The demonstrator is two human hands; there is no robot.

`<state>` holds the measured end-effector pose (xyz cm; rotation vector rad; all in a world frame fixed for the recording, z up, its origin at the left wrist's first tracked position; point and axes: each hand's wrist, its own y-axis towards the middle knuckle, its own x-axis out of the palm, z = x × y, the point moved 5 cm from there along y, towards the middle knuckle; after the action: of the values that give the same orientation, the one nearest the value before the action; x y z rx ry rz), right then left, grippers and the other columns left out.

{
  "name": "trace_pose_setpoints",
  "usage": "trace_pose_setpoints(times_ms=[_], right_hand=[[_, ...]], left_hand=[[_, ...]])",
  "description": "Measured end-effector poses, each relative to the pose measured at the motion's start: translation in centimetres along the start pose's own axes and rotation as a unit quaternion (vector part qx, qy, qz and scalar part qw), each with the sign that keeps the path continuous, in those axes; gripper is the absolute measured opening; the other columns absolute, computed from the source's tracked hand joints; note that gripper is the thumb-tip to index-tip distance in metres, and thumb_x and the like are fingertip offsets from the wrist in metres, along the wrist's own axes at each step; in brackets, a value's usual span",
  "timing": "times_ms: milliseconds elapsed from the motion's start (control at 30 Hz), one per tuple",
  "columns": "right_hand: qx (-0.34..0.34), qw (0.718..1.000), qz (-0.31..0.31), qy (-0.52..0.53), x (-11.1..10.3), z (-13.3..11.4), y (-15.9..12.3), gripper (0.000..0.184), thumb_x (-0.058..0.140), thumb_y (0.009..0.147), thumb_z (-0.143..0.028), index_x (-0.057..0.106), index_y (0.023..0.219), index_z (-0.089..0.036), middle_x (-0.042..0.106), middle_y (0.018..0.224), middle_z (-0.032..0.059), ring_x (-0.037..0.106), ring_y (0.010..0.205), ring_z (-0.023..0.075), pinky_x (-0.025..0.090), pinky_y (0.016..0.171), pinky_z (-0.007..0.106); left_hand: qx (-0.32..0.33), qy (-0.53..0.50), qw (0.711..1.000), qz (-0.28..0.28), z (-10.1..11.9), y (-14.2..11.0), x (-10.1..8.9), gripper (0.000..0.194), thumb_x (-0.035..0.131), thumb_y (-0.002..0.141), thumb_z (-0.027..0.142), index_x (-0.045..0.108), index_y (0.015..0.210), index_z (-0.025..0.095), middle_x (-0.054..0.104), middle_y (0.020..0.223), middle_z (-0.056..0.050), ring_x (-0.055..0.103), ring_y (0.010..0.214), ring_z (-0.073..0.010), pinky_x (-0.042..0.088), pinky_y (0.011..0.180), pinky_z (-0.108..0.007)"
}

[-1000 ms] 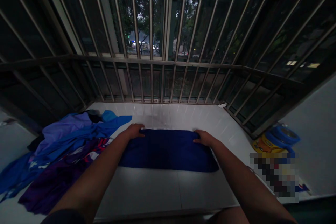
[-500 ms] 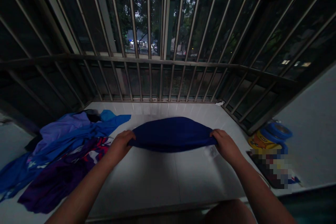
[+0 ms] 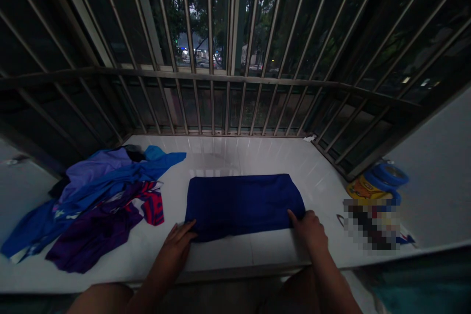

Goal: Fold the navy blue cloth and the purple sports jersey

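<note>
A dark blue cloth (image 3: 241, 204) lies folded into a flat rectangle on the white tiled sill (image 3: 228, 255). My left hand (image 3: 177, 245) rests at its near left corner, fingers stretched flat along the edge. At the near right corner my right hand (image 3: 311, 230) has its fingers curled on the cloth's edge.
A heap of blue, purple and red clothes (image 3: 95, 201) lies on the left of the sill. Metal window bars (image 3: 221, 59) close off the back and both sides. Blue and yellow round objects (image 3: 379, 184) sit at the right, beside a blurred patch.
Both hands lifted the far edge of the blue cloth, brought it toward me and laid it down. The cloth now lies folded, with my hands at its near corners.
</note>
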<state>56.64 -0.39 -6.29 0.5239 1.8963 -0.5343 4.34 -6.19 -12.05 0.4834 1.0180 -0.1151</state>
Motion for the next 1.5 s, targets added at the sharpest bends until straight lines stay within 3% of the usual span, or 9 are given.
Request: trace_pose_setpoints(times_ms=[267, 400, 533, 600, 700, 833, 1000, 1267, 1500], right_hand=[[0.009, 0.991, 0.038, 0.131, -2.4, -3.9, 2.7, 0.056, 0.05, 0.099, -0.052, 0.064, 0.127, -0.005, 0.078, 0.108, 0.0276, 0.078, 0.098, 0.0374, 0.059, 0.08, 0.043], [-0.064, 0.978, 0.095, 0.175, -3.1, -9.6, 0.7, 0.058, 0.048, 0.1, -0.048, 0.051, 0.143, -0.009, 0.078, 0.115, 0.0237, 0.077, 0.1, 0.0344, 0.057, 0.082, 0.041], [-0.224, 0.956, 0.057, 0.18, -1.0, -18.6, -4.6, 0.043, 0.053, 0.101, -0.035, 0.056, 0.14, -0.017, 0.08, 0.106, 0.0136, 0.078, 0.093, 0.0294, 0.057, 0.083, 0.037], [-0.391, 0.913, -0.013, 0.115, 1.6, -23.6, -9.4, 0.044, 0.044, 0.102, -0.019, 0.055, 0.144, -0.012, 0.078, 0.121, 0.0206, 0.077, 0.11, 0.0299, 0.058, 0.095, 0.04], [-0.503, 0.856, -0.084, 0.081, 6.3, -27.4, -16.9, 0.051, 0.046, 0.098, -0.008, 0.063, 0.145, -0.018, 0.074, 0.142, 0.0165, 0.069, 0.135, 0.0255, 0.05, 0.117, 0.041], [-0.596, 0.788, -0.153, 0.028, 12.1, -27.2, -23.7, 0.054, 0.06, 0.104, -0.027, 0.058, 0.157, -0.022, 0.05, 0.172, 0.0131, 0.044, 0.16, 0.0337, 0.029, 0.133, 0.063], [-0.616, 0.766, -0.184, 0.02, 15.0, -25.5, -24.3, 0.058, 0.063, 0.108, -0.039, 0.052, 0.163, -0.022, 0.045, 0.176, 0.0117, 0.039, 0.164, 0.031, 0.025, 0.137, 0.061], [-0.55, 0.814, -0.157, 0.098, 14.1, -26.0, -21.1, 0.028, 0.072, 0.101, -0.018, 0.078, 0.128, -0.021, 0.08, 0.131, 0.0122, 0.073, 0.127, 0.0289, 0.057, 0.114, 0.043], [-0.513, 0.832, -0.102, 0.184, 11.2, -25.9, -19.6, 0.032, 0.054, 0.111, -0.023, 0.074, 0.136, -0.023, 0.079, 0.136, 0.011, 0.073, 0.13, 0.0248, 0.054, 0.119, 0.044]], left_hand=[[-0.168, -0.278, 0.945, 0.035, -0.1, -0.3, -3.2, 0.034, 0.063, 0.104, 0.05, 0.075, 0.129, 0.03, 0.069, 0.154, -0.011, 0.062, 0.147, -0.0331, 0.046, 0.127, -0.058], [-0.231, -0.383, 0.892, 0.07, -1.0, -0.1, -4.0, 0.048, 0.067, 0.1, 0.065, 0.075, 0.127, 0.026, 0.074, 0.148, -0.013, 0.064, 0.145, -0.0357, 0.045, 0.128, -0.058], [-0.263, -0.434, 0.856, 0.096, -1.3, 0.0, -4.6, 0.056, 0.071, 0.095, 0.071, 0.075, 0.124, 0.024, 0.075, 0.146, -0.015, 0.064, 0.145, -0.0366, 0.042, 0.13, -0.06], [-0.271, -0.448, 0.844, 0.112, -1.4, 0.0, -4.7, 0.057, 0.073, 0.093, 0.072, 0.075, 0.123, 0.024, 0.075, 0.145, -0.015, 0.064, 0.145, -0.0368, 0.041, 0.131, -0.06], [-0.278, -0.456, 0.836, 0.127, -1.6, 0.0, -4.5, 0.06, 0.077, 0.089, 0.074, 0.075, 0.122, 0.023, 0.075, 0.146, -0.016, 0.064, 0.145, -0.0378, 0.04, 0.131, -0.062], [-0.274, -0.437, 0.848, 0.123, -1.5, 0.0, -4.1, 0.063, 0.076, 0.088, 0.076, 0.074, 0.123, 0.024, 0.073, 0.148, -0.017, 0.063, 0.146, -0.0376, 0.042, 0.13, -0.06], [-0.247, -0.411, 0.871, 0.107, -1.1, 0.2, -3.7, 0.058, 0.07, 0.094, 0.073, 0.073, 0.124, 0.024, 0.072, 0.15, -0.017, 0.065, 0.144, -0.0349, 0.048, 0.127, -0.054], [-0.229, -0.364, 0.898, 0.095, -1.3, 0.0, -3.1, 0.056, 0.064, 0.099, 0.071, 0.073, 0.126, 0.023, 0.072, 0.15, -0.016, 0.066, 0.143, -0.034, 0.05, 0.125, -0.055], [-0.235, -0.392, 0.883, 0.109, -0.8, 0.4, -3.9, 0.053, 0.067, 0.098, 0.07, 0.075, 0.122, 0.024, 0.074, 0.146, -0.016, 0.069, 0.139, -0.0354, 0.05, 0.124, -0.056]])
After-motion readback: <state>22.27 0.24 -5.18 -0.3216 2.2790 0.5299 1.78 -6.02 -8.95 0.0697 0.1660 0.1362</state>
